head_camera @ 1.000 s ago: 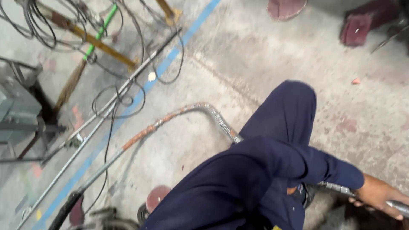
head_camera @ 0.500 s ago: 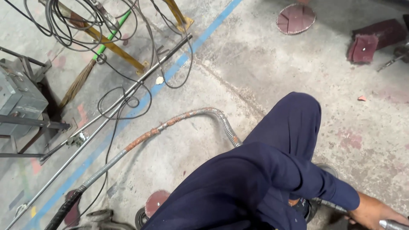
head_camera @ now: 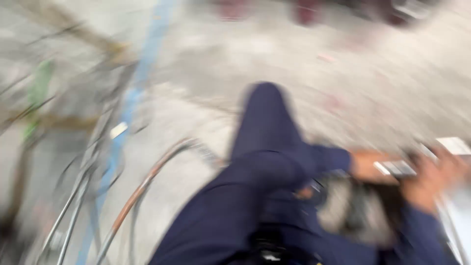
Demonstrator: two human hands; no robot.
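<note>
From the head camera everything was smeared by motion, so only the broad shapes could be made out. The person was crouched over the concrete floor (head_camera: 274, 54), one knee (head_camera: 265, 122) in dark blue cloth pushed forward at the middle of the view.

Both hands were out by the right edge of the floor as seen. The left hand (head_camera: 365, 166) came out of a blue sleeve reaching across the knee. The right hand (head_camera: 432, 179) came up from the lower right corner. Between them lay a flat silvery bar (head_camera: 395, 168), which both hands met, one at each end. I could not tell whether the fingers of either hand were clamped round it or only laid against it. A pale flat piece (head_camera: 454, 145) showed just beyond the right hand, and a dark lump (head_camera: 363, 211) sat under the hands, too blurred to name.

Toward the left edge a hose (head_camera: 147, 181) curved along the floor beside thin metal rods (head_camera: 73, 216), and a blue line (head_camera: 142, 83) ran up to the far edge.

As I judged it, the step in hand was handling the bar with two hands. Any next move would call for a steadier look and a sure hold at both ends.
</note>
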